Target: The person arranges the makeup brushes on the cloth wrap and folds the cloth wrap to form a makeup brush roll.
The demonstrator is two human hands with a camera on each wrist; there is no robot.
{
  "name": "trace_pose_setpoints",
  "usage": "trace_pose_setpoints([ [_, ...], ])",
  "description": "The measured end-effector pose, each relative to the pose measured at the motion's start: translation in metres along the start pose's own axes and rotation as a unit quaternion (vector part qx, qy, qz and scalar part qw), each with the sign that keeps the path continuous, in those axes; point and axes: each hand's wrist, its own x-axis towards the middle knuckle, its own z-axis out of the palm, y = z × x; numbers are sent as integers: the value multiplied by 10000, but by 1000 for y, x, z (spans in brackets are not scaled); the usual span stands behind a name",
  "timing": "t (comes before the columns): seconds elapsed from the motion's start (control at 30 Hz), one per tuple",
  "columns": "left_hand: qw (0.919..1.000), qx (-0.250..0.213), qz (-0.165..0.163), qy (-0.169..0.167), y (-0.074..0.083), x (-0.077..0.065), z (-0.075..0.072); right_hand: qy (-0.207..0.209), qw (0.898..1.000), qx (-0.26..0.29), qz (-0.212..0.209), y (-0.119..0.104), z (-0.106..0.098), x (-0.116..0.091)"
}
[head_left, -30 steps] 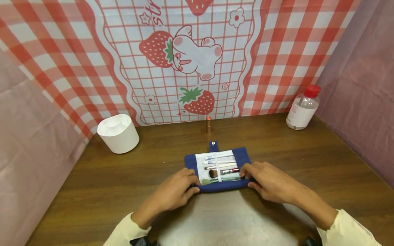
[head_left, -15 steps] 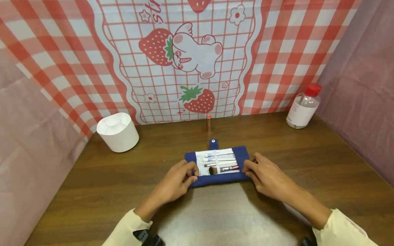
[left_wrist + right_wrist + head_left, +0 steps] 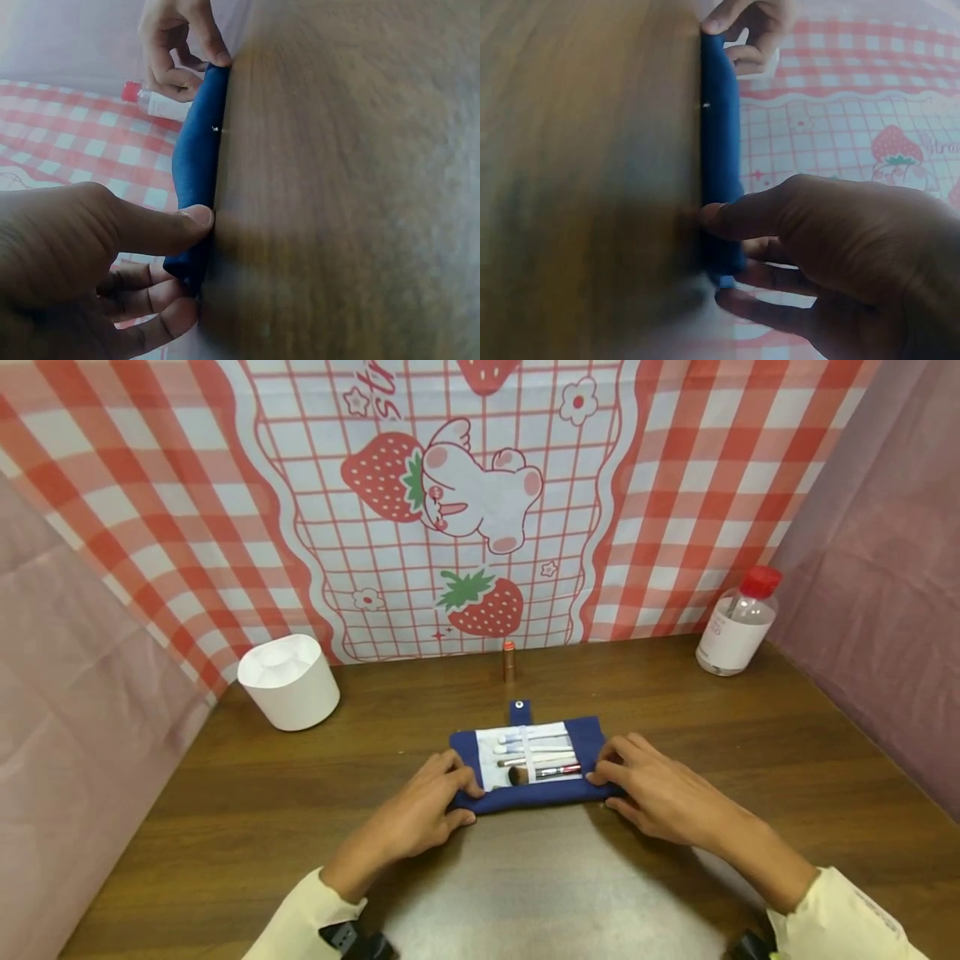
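Note:
A navy fabric makeup brush roll (image 3: 540,793) lies on the table, its near edge rolled up and its white inside facing up. Under a white elastic band several makeup brushes (image 3: 536,750) lie side by side, one with a dark fluffy head. At the left end of the rolled edge, my left hand (image 3: 423,810) pinches the fabric between thumb and fingers. My right hand (image 3: 660,793) grips the opposite end the same way. Both wrist views show the blue roll from its near side, thumbs (image 3: 196,217) pressed on it. A snap strap (image 3: 520,712) sticks out at the far side.
Behind the brush roll a copper-coloured lipstick-like tube (image 3: 509,662) stands upright. A white oval container (image 3: 291,685) is at the back left, and a red-capped clear bottle (image 3: 738,622) at the back right. A checked strawberry-print cloth (image 3: 480,527) hangs behind the table.
Both hands have rolled the near edge farther from the body, covering the green brush that showed there. In the last half second the fingers have shifted slightly on the roll's ends.

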Motion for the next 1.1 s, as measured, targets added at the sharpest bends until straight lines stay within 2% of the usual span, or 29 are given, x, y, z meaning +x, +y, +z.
trace_pose_setpoints([
  [0.17, 9998, 8, 169, 100, -1, 1, 0, 155, 9995, 235, -110, 8, 6, 0],
  [0.37, 9986, 268, 314, 343, -3, 2, 4, 388, 9989, 279, -24, 13, 12, 2],
  [0.6, 9982, 99, 53, 583, -7, 3, 9, 438, 9948, 785, 479, 11, 14, 4],
  [0.77, 9977, -37, -186, 651, -9, 4, 12, 559, 9903, 1074, 681, 12, 16, 4],
  [0.93, 9947, -439, -517, 778, -9, 7, 12, 627, 9755, 1854, 1008, 16, 19, 6],
  [1.03, 9935, -433, -505, 920, -10, 8, 12, 622, 9624, 2279, 1341, 16, 19, 8],
  [1.1, 9932, -340, -418, 1032, -11, 9, 12, 672, 9607, 2259, 1463, 16, 20, 9],
])
